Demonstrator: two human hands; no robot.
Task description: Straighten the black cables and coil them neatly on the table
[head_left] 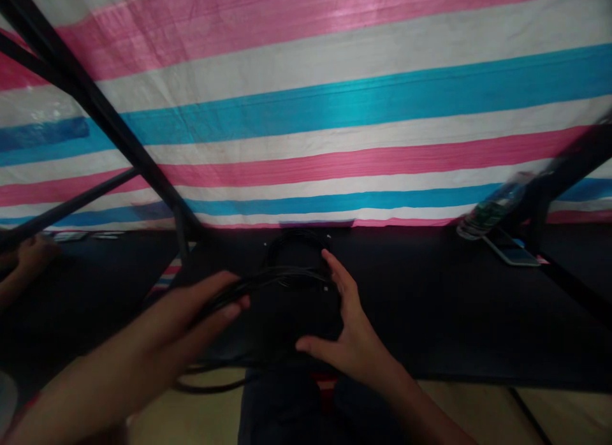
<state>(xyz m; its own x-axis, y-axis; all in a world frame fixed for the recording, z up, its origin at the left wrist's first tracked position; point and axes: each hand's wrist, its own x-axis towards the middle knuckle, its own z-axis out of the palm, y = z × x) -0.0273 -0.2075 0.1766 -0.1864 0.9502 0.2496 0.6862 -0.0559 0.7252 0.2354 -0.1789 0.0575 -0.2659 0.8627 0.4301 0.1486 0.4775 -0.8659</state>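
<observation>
My left hand (201,314) is closed round several strands of a looped black cable (268,276), held above the dark table. One loop of it hangs down past the table's front edge. To the right, my right hand (349,324) has thumb and fingers spread apart, with the strands' far end close to its fingers. Whether they touch is hard to tell. Behind the held strands, a ring of black cable (295,233) lies on the table; I cannot tell whether it is joined to the held cable.
The black table (430,317) meets a striped plastic sheet (335,113). A clear bottle (492,209) and a phone (511,248) are at the right, by a dark frame post (540,209). Another slanted frame bar (115,139) stands left. Another person's hand (36,257) is far left.
</observation>
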